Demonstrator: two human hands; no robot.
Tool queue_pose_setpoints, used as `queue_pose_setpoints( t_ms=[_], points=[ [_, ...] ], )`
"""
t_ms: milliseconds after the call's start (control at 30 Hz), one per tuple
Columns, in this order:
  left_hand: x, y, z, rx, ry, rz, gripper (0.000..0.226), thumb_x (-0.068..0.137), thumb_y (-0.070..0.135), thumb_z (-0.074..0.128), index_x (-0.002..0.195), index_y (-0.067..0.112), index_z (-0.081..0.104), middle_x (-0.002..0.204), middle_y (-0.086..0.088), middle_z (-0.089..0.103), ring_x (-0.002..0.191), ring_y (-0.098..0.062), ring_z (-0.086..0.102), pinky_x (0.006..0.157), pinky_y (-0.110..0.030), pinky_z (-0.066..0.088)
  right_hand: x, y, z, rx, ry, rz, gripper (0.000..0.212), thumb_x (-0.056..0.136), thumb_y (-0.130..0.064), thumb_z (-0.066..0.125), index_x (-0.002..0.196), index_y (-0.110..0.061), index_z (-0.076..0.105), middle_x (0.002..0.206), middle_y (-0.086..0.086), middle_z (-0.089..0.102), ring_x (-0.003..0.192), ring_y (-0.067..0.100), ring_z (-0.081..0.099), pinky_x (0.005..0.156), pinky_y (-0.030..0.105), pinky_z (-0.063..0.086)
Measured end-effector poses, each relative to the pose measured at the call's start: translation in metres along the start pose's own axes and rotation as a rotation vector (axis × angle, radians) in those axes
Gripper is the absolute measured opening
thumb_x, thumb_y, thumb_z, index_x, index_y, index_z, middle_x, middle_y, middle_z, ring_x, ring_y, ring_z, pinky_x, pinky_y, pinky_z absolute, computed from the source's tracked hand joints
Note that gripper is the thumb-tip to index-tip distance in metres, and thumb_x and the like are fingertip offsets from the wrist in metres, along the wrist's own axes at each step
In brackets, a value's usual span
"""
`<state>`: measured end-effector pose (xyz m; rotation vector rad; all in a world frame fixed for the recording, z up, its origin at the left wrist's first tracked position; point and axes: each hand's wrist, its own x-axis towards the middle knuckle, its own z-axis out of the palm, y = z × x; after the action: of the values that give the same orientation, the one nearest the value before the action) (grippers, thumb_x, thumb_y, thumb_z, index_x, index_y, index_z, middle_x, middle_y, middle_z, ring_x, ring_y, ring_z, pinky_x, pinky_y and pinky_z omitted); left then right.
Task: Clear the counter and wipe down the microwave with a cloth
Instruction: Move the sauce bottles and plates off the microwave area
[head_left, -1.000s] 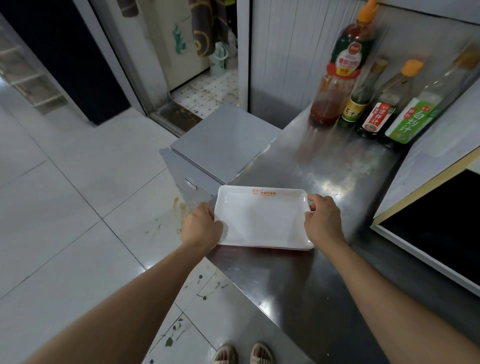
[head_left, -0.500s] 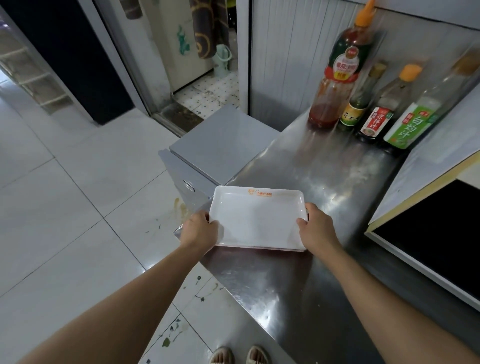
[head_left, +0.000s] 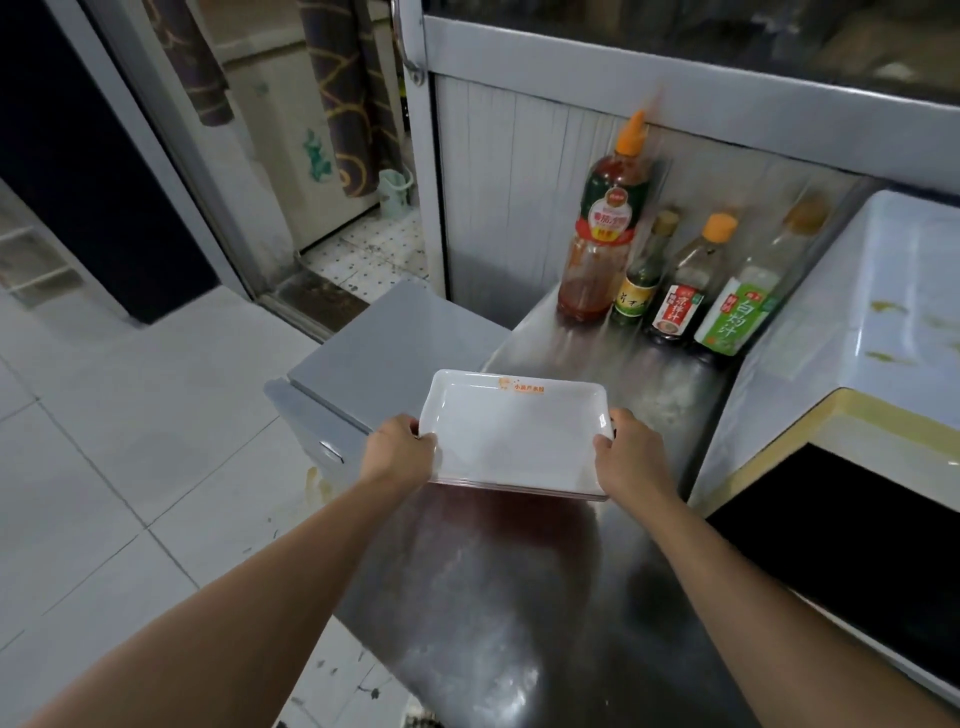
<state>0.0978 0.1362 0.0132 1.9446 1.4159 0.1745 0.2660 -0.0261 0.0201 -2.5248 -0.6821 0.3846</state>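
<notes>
Fingers of the left hand (head_left: 402, 449) and right hand (head_left: 631, 454) were curled around the short ends of the white tray (head_left: 511, 434), held above the steel counter (head_left: 519, 597). Recommended: keep it level, clear of the sauce bottles (head_left: 602, 234).

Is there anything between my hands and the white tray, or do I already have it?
Nothing stands between them. The left hand grips the white tray at its left edge and the right hand at its right.
</notes>
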Motion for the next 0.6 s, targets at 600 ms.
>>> queue_pose_setpoints(
  t_ms=[600],
  points=[
    [0.188, 0.102, 0.05, 0.119, -0.165, 0.294, 0.022, 0.089, 0.017, 0.05, 0.103, 0.006, 0.064, 0.101, -0.013, 0.066, 0.095, -0.031, 0.059, 0.077, -0.032, 0.045, 0.128, -0.004, 0.023, 0.099, 0.147, 0.406, 0.03, 0.09, -0.007, 0.046, 0.12, -0.005, 0.047, 0.119, 0.017, 0.057, 0.108, 0.033, 0.054, 0.082, 0.034, 0.042]
  ],
)
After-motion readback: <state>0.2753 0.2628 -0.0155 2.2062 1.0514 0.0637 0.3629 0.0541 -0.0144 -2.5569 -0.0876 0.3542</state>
